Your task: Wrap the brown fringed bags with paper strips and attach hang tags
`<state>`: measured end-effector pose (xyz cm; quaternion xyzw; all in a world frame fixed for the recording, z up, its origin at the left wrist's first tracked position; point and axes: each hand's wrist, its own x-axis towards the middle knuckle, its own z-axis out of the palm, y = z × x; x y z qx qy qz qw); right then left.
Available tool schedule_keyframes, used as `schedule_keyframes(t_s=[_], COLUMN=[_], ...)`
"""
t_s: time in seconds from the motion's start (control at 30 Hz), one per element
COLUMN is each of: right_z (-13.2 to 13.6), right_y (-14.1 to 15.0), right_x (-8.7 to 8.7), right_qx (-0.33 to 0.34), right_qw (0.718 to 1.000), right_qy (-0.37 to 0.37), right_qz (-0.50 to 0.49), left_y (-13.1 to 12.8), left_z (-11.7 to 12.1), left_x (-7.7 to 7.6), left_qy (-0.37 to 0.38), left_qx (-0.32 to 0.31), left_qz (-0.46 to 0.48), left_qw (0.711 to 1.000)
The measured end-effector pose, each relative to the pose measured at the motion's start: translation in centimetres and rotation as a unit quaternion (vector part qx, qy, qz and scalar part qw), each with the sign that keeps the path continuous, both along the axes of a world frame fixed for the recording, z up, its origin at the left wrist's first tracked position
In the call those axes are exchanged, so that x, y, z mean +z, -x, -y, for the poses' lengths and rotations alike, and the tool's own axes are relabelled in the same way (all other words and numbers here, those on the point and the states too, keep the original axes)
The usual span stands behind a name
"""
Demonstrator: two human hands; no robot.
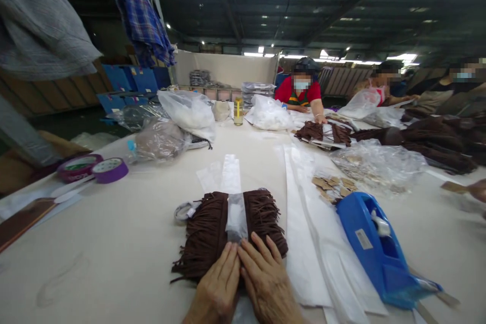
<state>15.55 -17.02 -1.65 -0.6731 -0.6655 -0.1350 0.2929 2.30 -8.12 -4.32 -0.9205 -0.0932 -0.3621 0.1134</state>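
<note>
Fringed bundle lay lower centre of frame. Left hand and right hand were flat at its near edge, gripping nothing. Strip already crossed its middle; couldn't tell if fastened.

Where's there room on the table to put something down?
There's bare table left of the brown fringed bundle, nearer the camera than the purple tape roll. A smaller patch lies between the white strip and the yellowish jar. It's crowded right of the bundle: white sheets, then the blue tape dispenser.
</note>
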Motion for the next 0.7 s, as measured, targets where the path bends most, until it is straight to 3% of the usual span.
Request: schedule_keyframes(t_s=[0.3, 0.5, 0.7], right_z=[1.0, 1.5, 2.4], right_y=[0.3, -0.1, -1.7], right_x=[1.9, 2.4, 2.5], right_qx=[0.009, 0.021, 0.073], right_qw=[0.993, 0.983, 0.968], right_qy=[0.092, 0.110, 0.120], right_qz=[-0.067, -0.144, -0.206], left_y=[-0.2, -0.3, 0.4], left_z=[-0.9, -2.8, -2.7], left_x=[0.9, 1.6, 2.7], left_qy=[0.061, 0.025, 0.107], left_qx=[-0.029, -0.083, -0.084], left_qz=[-0.033, -0.037, -0.097], left_qw=[0.997, 0.996, 0.986])
